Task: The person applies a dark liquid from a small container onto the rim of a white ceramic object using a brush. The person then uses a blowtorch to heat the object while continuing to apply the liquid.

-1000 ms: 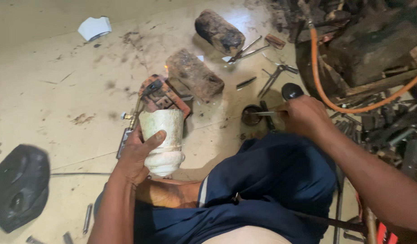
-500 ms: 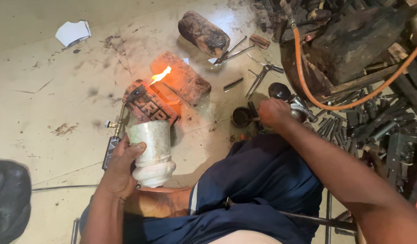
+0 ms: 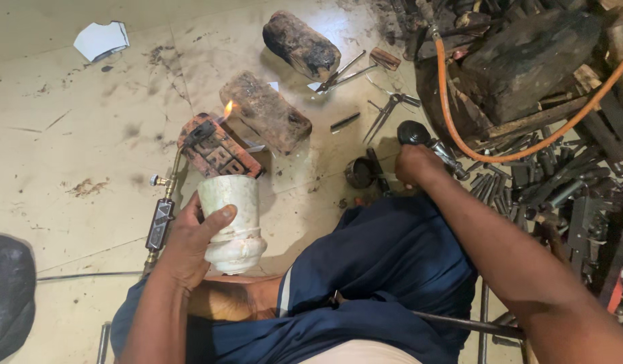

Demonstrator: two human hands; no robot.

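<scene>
1. low centre-left on the tiled floor (image 3: 68,135), left hand (image 3: 190,236) is wrapped around a white upside-down plastic bottle (image 3: 232,219), thumb across the front, fingers closed round the back. bottle is upright, neck down, resting near the bare knee.
2. at 12 o'clock from the bottle, touching or just behind it, sits a reddish brick (image 3: 213,148) with dark metal on top; small flame (image 3: 228,108) burns at its far edge.
3. at 1 o'clock from that, a second scorched brick (image 3: 267,111) lies flat. further at 12, a charred rounded block (image 3: 301,44).
4. at 9 o'clock from the bottle, a gas torch (image 3: 159,219) with a brass valve lies on the floor beside the left wrist.
5. right hand (image 3: 416,165) at 3 o'clock from the bottle, well apart, curled shut around a metal tool with a black round knob (image 3: 412,131); exact grip hidden by the knuckles.
6. small dark metal cup (image 3: 358,172) just at 9 o'clock of the right hand.
7. orange hose (image 3: 453,114) loops at 2 o'clock over the scrap metal pile (image 3: 561,182).
</scene>
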